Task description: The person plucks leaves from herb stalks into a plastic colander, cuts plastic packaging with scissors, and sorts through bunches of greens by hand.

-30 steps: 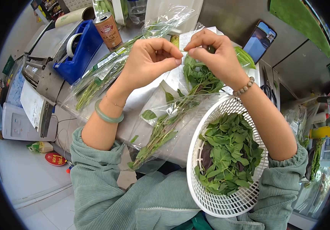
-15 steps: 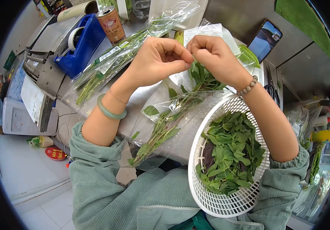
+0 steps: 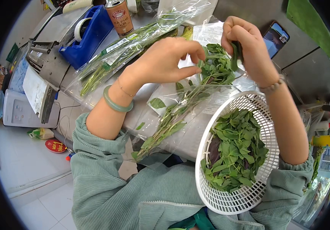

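Observation:
My right hand (image 3: 245,48) is closed on a few dark green leaves (image 3: 236,56), raised above the paper. My left hand (image 3: 174,57) hangs over the work surface with its thumb and fingers curved but apart, and nothing shows between them. Beneath and between the hands lies a bunch of leafy herb (image 3: 215,69), its stems stretching toward me over a clear plastic sheet or bag (image 3: 190,119). A white perforated basket (image 3: 204,145) with plucked green leaves (image 3: 237,149), a few of them purple, sits against my body under my right forearm.
Beyond my left hand lie long green stems in a clear bag (image 3: 115,61). A brown can (image 3: 120,18) and a blue tape dispenser (image 3: 92,36) stand behind. A printed paper (image 3: 208,33) lies at the back, and a phone (image 3: 275,38) leans against the metal wall.
My hands were together over the bunch and have separated. The right hand has moved right and up with leaves showing in it; the left hand's fingers have spread apart.

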`<state>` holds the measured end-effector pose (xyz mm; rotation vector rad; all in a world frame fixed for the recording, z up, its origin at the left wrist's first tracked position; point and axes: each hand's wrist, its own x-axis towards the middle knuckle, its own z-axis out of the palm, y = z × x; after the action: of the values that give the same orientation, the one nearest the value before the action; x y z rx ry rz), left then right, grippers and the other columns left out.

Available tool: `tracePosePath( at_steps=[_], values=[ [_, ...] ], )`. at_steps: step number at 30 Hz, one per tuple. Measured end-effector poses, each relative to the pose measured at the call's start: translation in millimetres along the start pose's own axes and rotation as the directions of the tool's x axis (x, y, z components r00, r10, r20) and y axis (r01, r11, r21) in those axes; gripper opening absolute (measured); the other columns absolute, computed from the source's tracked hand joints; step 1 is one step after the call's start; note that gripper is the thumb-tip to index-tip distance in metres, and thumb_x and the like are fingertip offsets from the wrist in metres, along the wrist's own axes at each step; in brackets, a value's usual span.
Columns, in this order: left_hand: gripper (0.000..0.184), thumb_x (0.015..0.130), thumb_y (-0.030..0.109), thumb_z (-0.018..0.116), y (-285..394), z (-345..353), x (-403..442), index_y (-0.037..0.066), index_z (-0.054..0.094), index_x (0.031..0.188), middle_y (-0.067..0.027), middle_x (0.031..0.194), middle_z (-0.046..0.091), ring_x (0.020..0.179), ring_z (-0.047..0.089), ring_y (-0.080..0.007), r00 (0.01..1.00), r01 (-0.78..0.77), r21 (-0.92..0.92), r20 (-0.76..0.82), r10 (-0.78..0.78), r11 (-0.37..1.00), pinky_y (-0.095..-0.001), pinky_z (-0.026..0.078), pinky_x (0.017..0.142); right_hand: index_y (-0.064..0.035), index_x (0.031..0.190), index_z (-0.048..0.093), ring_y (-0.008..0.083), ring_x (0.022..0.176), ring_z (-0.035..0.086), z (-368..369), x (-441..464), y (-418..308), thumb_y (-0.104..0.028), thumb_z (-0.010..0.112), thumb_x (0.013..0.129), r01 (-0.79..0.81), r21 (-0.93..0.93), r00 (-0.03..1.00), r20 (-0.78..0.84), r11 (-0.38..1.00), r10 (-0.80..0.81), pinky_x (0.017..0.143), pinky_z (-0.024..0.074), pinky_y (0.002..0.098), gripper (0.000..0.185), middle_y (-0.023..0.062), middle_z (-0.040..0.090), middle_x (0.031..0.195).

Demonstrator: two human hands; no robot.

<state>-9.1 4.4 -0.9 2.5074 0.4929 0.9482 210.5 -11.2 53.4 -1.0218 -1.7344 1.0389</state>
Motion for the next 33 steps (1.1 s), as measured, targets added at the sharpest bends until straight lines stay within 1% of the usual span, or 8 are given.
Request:
tracePosePath(
  at_steps=[4,8,16,20,23,28,32,33],
  values=[
    [0.026,0.080,0.021,0.075,-4.1,-5.0,-1.2,0.004,0.061,0.094,-0.0067,0.089,0.060,0.070,0.055,-0.0194,0.979,-0.025,0.153,-0.195,0.055,0.988,-0.0299,0.045,0.065,-0.0049,0.068,0.049,0.0030,0.052,0.037,-2.7,-28.1,-57.4,-0.014,0.048,0.083,-0.009,-0.151,0.956,0.290,0.988,0.053,0.047,0.0292,0.0216,0.018,-0.0023,0.049,0.056],
    [0.059,0.078,0.036,0.077,15.2,-19.8,-5.6,0.001,0.047,0.114,-0.0119,0.095,0.056,0.072,0.055,-0.0197,0.877,0.454,0.004,0.173,-0.448,0.891,-0.0328,0.046,0.064,-0.0002,0.072,0.048,0.0200,0.054,0.047,-14.1,-79.6,-90.1,-0.008,0.052,0.075,0.032,-0.416,0.787,0.571,0.909,0.233,0.054,0.0428,0.0339,0.009,0.0088,0.049,0.061],
    [0.085,0.066,0.057,0.080,24.1,-11.9,-14.7,-0.003,0.049,0.117,-0.0203,0.110,0.059,0.102,0.058,-0.0317,0.891,0.154,-0.084,0.443,-0.102,0.984,-0.0383,0.045,0.090,-0.0033,0.096,0.056,0.0339,0.090,0.059,-25.5,-149.3,-98.2,-0.016,0.068,0.080,0.188,-0.703,0.766,0.542,0.686,0.345,0.076,0.0491,0.0424,0.024,0.0146,0.057,0.099],
    [0.032,0.074,0.029,0.078,26.0,4.8,-16.3,0.002,0.066,0.084,-0.0163,0.099,0.063,0.088,0.061,-0.0302,0.901,0.007,-0.088,0.432,0.032,0.996,-0.0371,0.050,0.079,-0.0027,0.094,0.055,0.0328,0.085,0.059,-28.9,-155.0,-97.0,-0.015,0.067,0.079,0.219,-0.783,0.854,0.442,0.582,0.275,0.073,0.0488,0.0425,0.022,0.0134,0.056,0.091],
    [0.003,0.072,0.001,0.063,32.7,-20.6,-6.0,-0.001,0.063,0.073,-0.0137,0.089,0.067,0.075,0.062,-0.0149,0.903,0.266,-0.052,0.362,-0.230,0.963,-0.0249,0.047,0.056,-0.0024,0.094,0.055,0.0316,0.089,0.059,-32.7,-155.5,-95.8,-0.013,0.066,0.076,0.295,-0.850,0.918,0.379,0.437,0.118,0.075,0.0484,0.0411,0.023,0.0143,0.057,0.092],
    [0.028,0.065,-0.008,0.053,50.5,-51.5,11.1,0.007,0.030,0.058,-0.0118,0.084,0.070,0.057,0.048,-0.0065,0.976,0.112,-0.192,-0.164,-0.145,0.975,-0.0215,0.036,0.049,-0.0092,0.120,0.053,0.0357,0.121,0.047,-42.7,-128.5,-104.5,-0.010,0.070,0.073,0.361,-0.890,0.879,0.226,0.277,-0.420,0.096,0.0415,0.0489,0.050,0.0167,0.049,0.129],
    [0.028,0.061,-0.010,0.051,127.5,-64.2,41.6,0.006,0.028,0.060,-0.0128,0.077,0.066,0.060,0.052,-0.0121,0.999,0.027,0.169,-0.041,-0.020,0.985,-0.0224,0.037,0.053,-0.0210,0.121,0.057,0.0309,0.127,0.047,-38.3,-93.8,-115.0,-0.012,0.070,0.075,0.359,-0.932,0.624,0.286,-0.059,-0.727,0.104,0.0264,0.0638,0.049,0.0113,0.054,0.131],
    [0.028,0.059,-0.011,0.051,140.7,-58.9,50.0,0.006,0.028,0.060,-0.0146,0.076,0.064,0.060,0.053,-0.0135,0.992,-0.103,0.158,-0.054,0.113,0.982,-0.0232,0.039,0.053,-0.0190,0.122,0.057,0.0306,0.119,0.053,-39.8,-92.4,-125.0,-0.011,0.070,0.076,0.355,-0.934,0.769,0.317,-0.043,-0.556,0.102,0.0309,0.0608,0.049,0.0121,0.058,0.123]
  ],
)
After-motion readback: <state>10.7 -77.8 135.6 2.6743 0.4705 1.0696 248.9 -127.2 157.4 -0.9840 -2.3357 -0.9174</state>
